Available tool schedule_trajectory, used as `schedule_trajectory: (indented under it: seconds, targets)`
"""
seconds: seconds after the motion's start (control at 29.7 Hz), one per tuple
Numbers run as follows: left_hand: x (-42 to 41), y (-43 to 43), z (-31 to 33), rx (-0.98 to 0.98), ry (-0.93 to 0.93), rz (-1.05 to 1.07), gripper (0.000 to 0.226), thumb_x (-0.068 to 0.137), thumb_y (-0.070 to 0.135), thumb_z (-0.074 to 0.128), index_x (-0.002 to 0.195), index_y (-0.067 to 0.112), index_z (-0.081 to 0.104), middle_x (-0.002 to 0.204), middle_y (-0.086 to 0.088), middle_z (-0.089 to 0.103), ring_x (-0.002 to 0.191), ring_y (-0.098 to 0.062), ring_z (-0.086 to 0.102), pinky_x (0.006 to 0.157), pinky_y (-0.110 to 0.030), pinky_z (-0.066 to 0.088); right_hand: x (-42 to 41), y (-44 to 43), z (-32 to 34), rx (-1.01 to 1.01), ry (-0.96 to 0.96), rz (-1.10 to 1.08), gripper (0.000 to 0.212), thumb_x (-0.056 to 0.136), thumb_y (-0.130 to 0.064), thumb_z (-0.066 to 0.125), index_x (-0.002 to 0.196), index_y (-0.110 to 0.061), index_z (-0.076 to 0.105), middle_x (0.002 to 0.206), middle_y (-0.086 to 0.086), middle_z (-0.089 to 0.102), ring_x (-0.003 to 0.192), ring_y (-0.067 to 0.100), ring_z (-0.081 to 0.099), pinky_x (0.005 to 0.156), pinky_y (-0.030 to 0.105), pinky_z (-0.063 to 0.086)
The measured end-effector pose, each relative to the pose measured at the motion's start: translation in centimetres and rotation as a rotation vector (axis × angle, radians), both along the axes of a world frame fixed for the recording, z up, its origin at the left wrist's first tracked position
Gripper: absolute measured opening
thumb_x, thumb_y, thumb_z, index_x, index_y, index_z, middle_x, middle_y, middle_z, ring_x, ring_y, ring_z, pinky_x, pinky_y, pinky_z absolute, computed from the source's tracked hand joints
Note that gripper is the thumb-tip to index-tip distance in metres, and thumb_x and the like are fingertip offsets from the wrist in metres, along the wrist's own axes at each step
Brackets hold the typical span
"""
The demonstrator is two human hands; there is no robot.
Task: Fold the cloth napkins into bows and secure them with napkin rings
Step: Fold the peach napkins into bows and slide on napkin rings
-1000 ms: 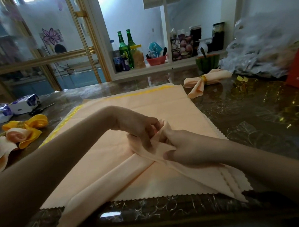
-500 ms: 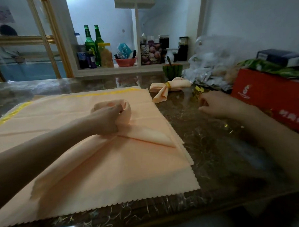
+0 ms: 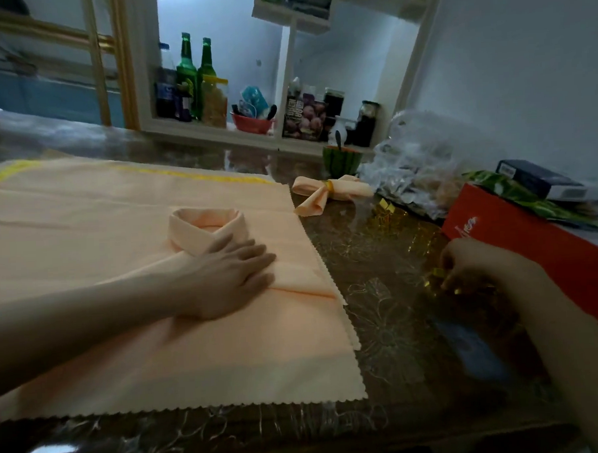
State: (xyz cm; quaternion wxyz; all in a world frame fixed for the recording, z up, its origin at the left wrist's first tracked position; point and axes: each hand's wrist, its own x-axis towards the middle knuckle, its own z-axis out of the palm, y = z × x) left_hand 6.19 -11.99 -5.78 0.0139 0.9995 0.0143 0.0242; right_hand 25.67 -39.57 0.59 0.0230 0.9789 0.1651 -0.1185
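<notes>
A peach cloth napkin folded into a loop [image 3: 205,227] lies on a stack of flat peach napkins [image 3: 158,335]. My left hand [image 3: 231,273] presses flat, fingers straight, on the spot where the loop's two tails cross. My right hand [image 3: 470,263] is out to the right over a scatter of gold napkin rings [image 3: 440,281], its fingers curled and pinching one gold ring. A finished peach bow [image 3: 327,194] with a gold ring round its middle lies beyond the stack's far right corner.
A red box [image 3: 538,246] stands just behind my right hand, with a green packet and a dark box on it. Crinkled clear bags [image 3: 421,159] and a watermelon-patterned cup [image 3: 342,159] sit at the back right. Bottles and jars fill the shelf behind the dark glossy table [image 3: 380,325].
My left hand has gone from gripping the gathered napkin to pressing flat on its crossing. My right hand has moved nearer along the table to the gold rings. The view has turned right.
</notes>
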Motion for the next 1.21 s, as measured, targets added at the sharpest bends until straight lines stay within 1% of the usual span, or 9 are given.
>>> schedule_trajectory:
  seconds: [0.17,0.24,0.34,0.44,0.57,0.81,0.91,1.08,1.21]
  targets:
    - [-0.1,0.3,-0.6,-0.12,-0.123,0.034,0.049,0.099,0.044,0.029,0.145,0.029,0.03,0.154,0.004,0.026,0.143,-0.011,0.013,0.114,-0.029,-0.003,-0.3,1.9,0.6,-0.126,-0.136,0.105,0.015,0.084,-0.01,0.067,0.099,-0.006,0.066,0.097,0.009,0.066,0.088,0.018,0.063,0.076,0.028,0.054]
    - [-0.3,0.1,-0.6,-0.137,-0.211,-0.001,0.045,0.099,0.04,0.035,0.142,0.027,0.037,0.15,0.004,0.034,0.141,-0.01,0.021,0.114,-0.027,0.001,-1.4,3.3,1.3,-0.038,-0.163,0.222,0.002,0.084,-0.015,0.068,0.084,-0.014,0.069,0.082,0.0,0.065,0.074,0.009,0.06,0.063,0.019,0.049]
    - [-0.8,-0.1,-0.4,-0.165,-0.252,-0.047,0.043,0.098,0.038,0.038,0.139,0.023,0.043,0.142,0.004,0.046,0.134,-0.01,0.033,0.112,-0.027,0.007,-4.8,6.9,1.7,0.244,-0.168,0.403,0.02,0.083,-0.02,0.069,0.068,-0.026,0.059,0.075,-0.005,0.059,0.069,0.006,0.054,0.063,0.022,0.046]
    - [-1.1,-0.1,-0.2,-0.157,-0.272,-0.021,0.046,0.098,0.042,0.037,0.138,0.022,0.044,0.136,0.0,0.052,0.128,-0.015,0.041,0.11,-0.03,0.016,-8.4,10.5,1.5,0.365,-0.105,0.565,0.014,0.084,-0.023,0.068,0.072,-0.028,0.062,0.074,-0.01,0.059,0.065,0.003,0.054,0.051,0.014,0.038]
    - [-1.5,-0.8,-0.1,-0.135,-0.223,0.003,0.041,0.096,0.041,0.041,0.127,0.019,0.055,0.126,-0.004,0.056,0.118,-0.021,0.046,0.106,-0.038,0.026,-10.5,13.3,1.2,0.373,0.063,0.651,0.004,0.083,-0.028,0.068,0.08,-0.029,0.064,0.08,-0.007,0.064,0.068,0.001,0.06,0.057,0.014,0.046]
    - [-2.0,-0.3,0.1,-0.174,-0.34,0.026,0.023,0.091,0.026,0.054,0.107,0.011,0.059,0.104,-0.01,0.056,0.1,-0.025,0.048,0.095,-0.039,0.03,-11.2,15.7,-0.1,0.506,0.357,0.393,0.03,0.094,-0.025,0.049,0.09,-0.001,0.067,0.077,0.026,0.066,0.041,0.015,0.049,0.039,0.021,0.04]
    - [-2.2,-0.2,0.4,-0.177,-0.354,0.036,0.019,0.09,0.019,0.055,0.107,0.01,0.058,0.106,-0.01,0.056,0.104,-0.026,0.046,0.097,-0.039,0.025,-11.5,15.8,0.5,0.601,0.527,0.257,0.025,0.097,-0.015,0.045,0.095,0.005,0.06,0.05,0.014,0.061,0.033,0.018,0.05,0.032,0.023,0.042]
    - [-2.1,0.3,0.0,-0.293,-0.434,0.032,0.014,0.092,0.016,0.053,0.104,0.013,0.06,0.103,-0.006,0.057,0.105,-0.021,0.043,0.099,-0.036,0.023,-12.1,15.5,-0.2,0.578,0.296,0.405,0.009,0.091,-0.006,0.053,0.096,-0.011,0.059,0.049,0.008,0.06,0.035,0.014,0.054,0.035,0.02,0.044]
    - [-2.4,1.0,-0.3,-0.39,-0.491,-0.005,0.012,0.094,0.019,0.052,0.101,0.014,0.061,0.1,-0.003,0.059,0.105,-0.018,0.041,0.094,-0.029,0.019,-11.9,15.7,-1.0,0.492,0.171,0.543,0.01,0.09,-0.017,0.059,0.098,-0.022,0.061,0.076,0.001,0.06,0.046,0.01,0.054,0.04,0.014,0.041]
